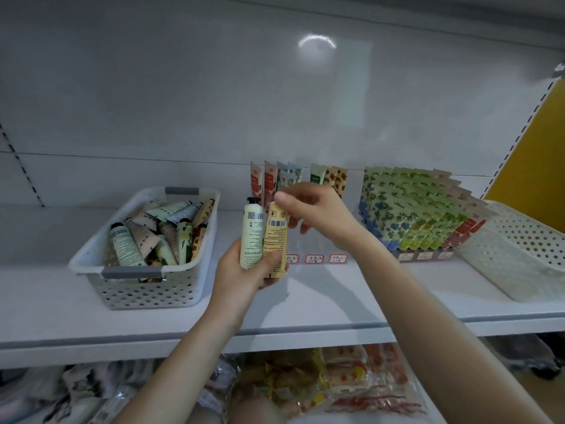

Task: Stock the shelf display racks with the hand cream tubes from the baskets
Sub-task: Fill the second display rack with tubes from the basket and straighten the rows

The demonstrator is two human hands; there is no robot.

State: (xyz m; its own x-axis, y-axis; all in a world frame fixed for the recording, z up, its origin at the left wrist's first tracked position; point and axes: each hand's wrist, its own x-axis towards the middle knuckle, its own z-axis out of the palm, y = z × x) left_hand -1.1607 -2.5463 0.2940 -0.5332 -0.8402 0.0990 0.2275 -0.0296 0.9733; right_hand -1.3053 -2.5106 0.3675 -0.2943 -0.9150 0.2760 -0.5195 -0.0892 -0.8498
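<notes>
In the head view, the left hand [244,272] is gripping a cream tube [252,237] and a yellow tube [275,237] upright, presumably as ready stock. The right hand [318,214] is pinching the yellow tube's top, likely to lift it into the half-filled rack [328,254] behind. Barcodes and a QR code are facing the camera. The price tags [314,258] are too blurred to read. More tubes are lying in the basket [91,258] on the left.

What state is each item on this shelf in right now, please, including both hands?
White perforated plastic basket with grey handles: piled with tubes.
White perforated basket at right: no tubes visible.
Cream tube with black cap: upright, held in left hand.
Yellow tube: beside it, top pinched by right hand.
Clear middle rack: few tubes, back only.
Right rack: packed.
</notes>
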